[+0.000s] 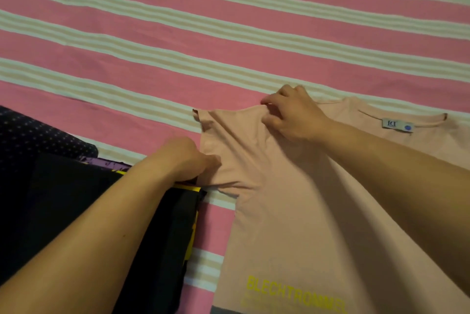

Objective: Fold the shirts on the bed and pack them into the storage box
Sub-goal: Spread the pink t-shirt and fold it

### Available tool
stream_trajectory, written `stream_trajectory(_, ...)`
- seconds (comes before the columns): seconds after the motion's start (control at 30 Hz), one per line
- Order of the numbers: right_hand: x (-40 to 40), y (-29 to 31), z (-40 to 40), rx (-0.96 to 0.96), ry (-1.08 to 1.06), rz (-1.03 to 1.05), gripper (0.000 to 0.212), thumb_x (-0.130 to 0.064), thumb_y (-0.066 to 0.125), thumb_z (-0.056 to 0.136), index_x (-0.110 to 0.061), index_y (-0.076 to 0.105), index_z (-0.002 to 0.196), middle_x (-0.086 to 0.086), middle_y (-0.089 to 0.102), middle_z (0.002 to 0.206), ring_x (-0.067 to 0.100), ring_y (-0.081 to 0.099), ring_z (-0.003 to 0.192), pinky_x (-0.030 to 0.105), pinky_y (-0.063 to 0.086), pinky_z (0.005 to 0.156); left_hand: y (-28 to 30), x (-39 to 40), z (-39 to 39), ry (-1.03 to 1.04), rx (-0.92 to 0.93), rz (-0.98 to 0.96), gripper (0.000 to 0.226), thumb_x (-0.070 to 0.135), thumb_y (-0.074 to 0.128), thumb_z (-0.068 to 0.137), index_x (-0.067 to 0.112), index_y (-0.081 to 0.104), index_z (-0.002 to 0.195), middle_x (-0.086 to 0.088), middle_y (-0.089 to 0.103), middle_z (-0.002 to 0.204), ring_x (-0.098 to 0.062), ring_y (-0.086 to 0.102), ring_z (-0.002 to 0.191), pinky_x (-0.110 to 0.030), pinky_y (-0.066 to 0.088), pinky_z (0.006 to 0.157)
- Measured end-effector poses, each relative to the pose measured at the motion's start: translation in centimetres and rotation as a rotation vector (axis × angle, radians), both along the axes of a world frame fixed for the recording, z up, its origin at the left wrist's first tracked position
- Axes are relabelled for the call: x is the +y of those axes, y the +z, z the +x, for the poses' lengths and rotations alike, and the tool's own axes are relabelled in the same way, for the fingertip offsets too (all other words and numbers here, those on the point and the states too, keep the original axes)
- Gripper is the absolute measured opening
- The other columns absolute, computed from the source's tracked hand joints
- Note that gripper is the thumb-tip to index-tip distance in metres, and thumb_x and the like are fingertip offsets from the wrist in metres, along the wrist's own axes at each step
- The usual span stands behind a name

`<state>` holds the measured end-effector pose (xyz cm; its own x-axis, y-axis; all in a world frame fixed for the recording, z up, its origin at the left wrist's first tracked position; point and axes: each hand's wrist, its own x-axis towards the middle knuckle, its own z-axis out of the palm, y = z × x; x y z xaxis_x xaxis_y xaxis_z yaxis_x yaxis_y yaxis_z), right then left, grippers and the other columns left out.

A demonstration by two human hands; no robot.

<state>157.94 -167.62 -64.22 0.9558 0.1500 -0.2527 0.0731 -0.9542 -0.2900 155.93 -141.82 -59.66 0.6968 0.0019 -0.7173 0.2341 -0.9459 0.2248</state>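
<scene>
Left to right. At the left edge lies dark dotted fabric (30, 130); beside it a black garment (76, 207) with yellow and purple markings, spread on the bed and partly hidden under the left forearm. Whether either belongs to a box cannot be told. The left hand (183, 158), fingers curled, pinches the lower edge of the sleeve (229, 140) of the pink shirt (305, 212). The right hand (292, 115), fingers bent, pinches the sleeve's upper edge near the shoulder. The shirt lies flat, front down, on the striped sheet (203, 21), collar toward the far right. Inside the collar sits a white label (396, 125) with small blue lettering, too small to read surely, and a blue dot. Near the hem, yellow print (292, 293) reads "BLECHTROMMEL", its last letters blurred. The right forearm crosses the shirt's upper body.
</scene>
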Motion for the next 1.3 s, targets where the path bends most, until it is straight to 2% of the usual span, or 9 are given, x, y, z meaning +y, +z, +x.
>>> stream_trajectory(0.17, 0.6, -0.7, -0.6, -0.145, -0.184, -0.07, 0.016, -0.033, 0.052, 0.1, -0.019, 0.051, 0.093, 0.008, 0.06, 0.105, 0.033, 0.048, 0.102, 0.041, 0.031, 0.079, 0.2, 0.6, 0.4, 0.152, 0.1, -0.263, 0.031, 0.029, 0.081, 0.086, 0.012, 0.063, 0.067, -0.004, 0.066, 0.066, -0.026, 0.061, 0.073, -0.037, 0.051, 0.079)
stream_trajectory(0.33, 0.3, -0.1, -0.6, -0.064, -0.251, -0.201, 0.008, -0.026, 0.049, 0.101, -0.018, 0.048, 0.098, 0.007, 0.056, 0.106, 0.028, 0.042, 0.097, 0.042, 0.03, 0.08, 0.0, 0.3, -0.1, 0.023, -0.023, -0.026, 0.031, 0.03, 0.053, 0.104, 0.002, 0.067, 0.108, -0.018, 0.065, 0.118, -0.037, 0.061, 0.109, -0.036, 0.047, 0.089)
stream_trajectory(0.57, 6.8, 2.1, 4.3, 0.061, 0.046, 0.119, 0.034, -0.041, 0.06, 0.094, -0.022, 0.064, 0.122, 0.003, 0.065, 0.119, 0.029, 0.057, 0.11, 0.041, 0.048, 0.097, 0.2, 0.7, -0.1, -0.028, 0.127, -0.078, 0.042, 0.052, 0.078, 0.082, 0.012, 0.067, 0.076, -0.008, 0.06, 0.076, -0.028, 0.055, 0.074, -0.032, 0.042, 0.07)
stream_trajectory(0.77, 9.4, 1.3, 5.9, 0.027, 0.083, 0.093, 0.022, -0.027, 0.06, 0.092, -0.023, 0.045, 0.076, -0.002, 0.053, 0.091, 0.032, 0.057, 0.1, 0.04, 0.043, 0.085, -0.2, 1.3, 0.2, 0.077, 0.124, -0.149, 0.027, 0.031, 0.082, 0.079, 0.006, 0.072, 0.081, -0.012, 0.073, 0.082, -0.027, 0.065, 0.076, -0.035, 0.053, 0.077)
stream_trajectory(0.9, 8.2, 0.3, 6.2, -0.035, 0.024, 0.018, 0.02, -0.042, 0.062, 0.092, -0.029, 0.05, 0.084, -0.001, 0.047, 0.097, 0.03, 0.051, 0.103, 0.04, 0.036, 0.082, -0.7, 0.7, 0.2, -0.026, 0.074, -0.018, 0.022, 0.03, 0.072, 0.087, 0.009, 0.068, 0.091, -0.009, 0.067, 0.091, -0.025, 0.064, 0.082, -0.031, 0.049, 0.068)
stream_trajectory(1.03, 7.9, 1.0, 4.6, -0.089, -0.037, 0.232, 0.051, -0.054, 0.055, 0.094, -0.026, 0.051, 0.136, 0.005, 0.051, 0.132, 0.027, 0.046, 0.124, 0.046, 0.038, 0.105, -1.7, 0.4, 0.2, -0.084, 0.026, 0.083, 0.04, 0.053, 0.06, 0.089, 0.015, 0.055, 0.074, -0.008, 0.062, 0.087, -0.033, 0.062, 0.09, -0.044, 0.053, 0.092)
stream_trajectory(1.1, 5.7, 2.4, 2.4, -0.305, -0.133, 0.356, 0.047, -0.042, 0.049, 0.099, -0.017, 0.052, 0.139, 0.007, 0.053, 0.136, 0.025, 0.046, 0.127, 0.039, 0.035, 0.11, -1.9, 0.2, -0.2, -0.123, 0.02, 0.143, 0.038, 0.051, 0.057, 0.09, 0.015, 0.055, 0.079, -0.009, 0.06, 0.093, -0.033, 0.059, 0.092, -0.043, 0.051, 0.093)
stream_trajectory(1.23, -4.5, 3.1, -5.3, -0.314, -0.405, 0.196, 0.034, -0.019, 0.05, 0.102, -0.011, 0.056, 0.135, 0.011, 0.056, 0.133, 0.028, 0.046, 0.126, 0.036, 0.033, 0.106, -1.1, -1.3, -1.8, -0.262, -0.351, 0.32, 0.041, 0.034, 0.058, 0.09, 0.014, 0.046, 0.123, -0.012, 0.047, 0.126, -0.033, 0.045, 0.116, -0.041, 0.035, 0.079)
stream_trajectory(1.3, -10.2, 2.3, -8.9, -0.217, -0.503, 0.032, 0.037, -0.017, 0.049, 0.102, -0.008, 0.053, 0.138, 0.018, 0.055, 0.136, 0.035, 0.045, 0.127, 0.044, 0.031, 0.11, -1.6, -3.0, -1.0, -0.369, -0.672, 0.104, 0.051, 0.028, 0.056, 0.091, 0.012, 0.042, 0.138, -0.016, 0.042, 0.141, -0.037, 0.041, 0.126, -0.046, 0.037, 0.091)
